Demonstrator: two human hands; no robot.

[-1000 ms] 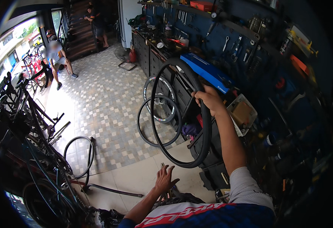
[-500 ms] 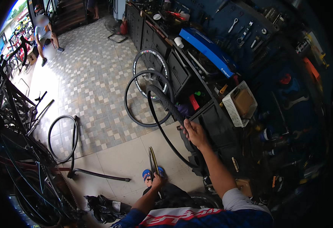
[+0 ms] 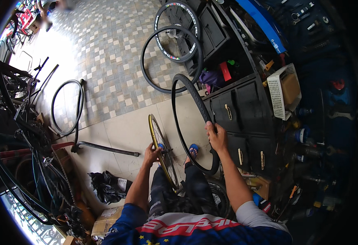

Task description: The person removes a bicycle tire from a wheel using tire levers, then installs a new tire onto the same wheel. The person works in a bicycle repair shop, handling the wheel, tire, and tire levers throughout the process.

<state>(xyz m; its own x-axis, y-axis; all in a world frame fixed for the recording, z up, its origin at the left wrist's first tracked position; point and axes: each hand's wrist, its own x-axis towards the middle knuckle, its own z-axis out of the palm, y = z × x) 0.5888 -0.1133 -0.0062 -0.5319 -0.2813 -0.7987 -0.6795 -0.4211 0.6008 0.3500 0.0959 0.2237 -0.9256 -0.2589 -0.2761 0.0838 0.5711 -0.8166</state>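
My right hand [image 3: 216,138] is closed around the side of a black bicycle tyre [image 3: 176,109], which stands up in front of me with its loop off any rim. My left hand [image 3: 150,155] grips a spoked bicycle wheel [image 3: 170,171] with a yellow-gold rim, held upright just in front of my legs. No tyre shows on that rim. The wheel and the tyre are apart, the tyre to the right. Part of the wheel's lower edge is hard to make out by my trousers.
Beyond, another tyre [image 3: 144,75] leans by a black-rimmed wheel [image 3: 158,41] at the dark drawer cabinet [image 3: 244,100]. At left, a looped tube [image 3: 53,107] lies on the tiles near bicycle frames [image 3: 13,96]. A black plastic bag [image 3: 104,188] rests nearby. A person sits at far left.
My view has tipped further down. The wheel in my left hand has turned to show more of its spokes. The tyre in my right hand has swung into a more upright loop.
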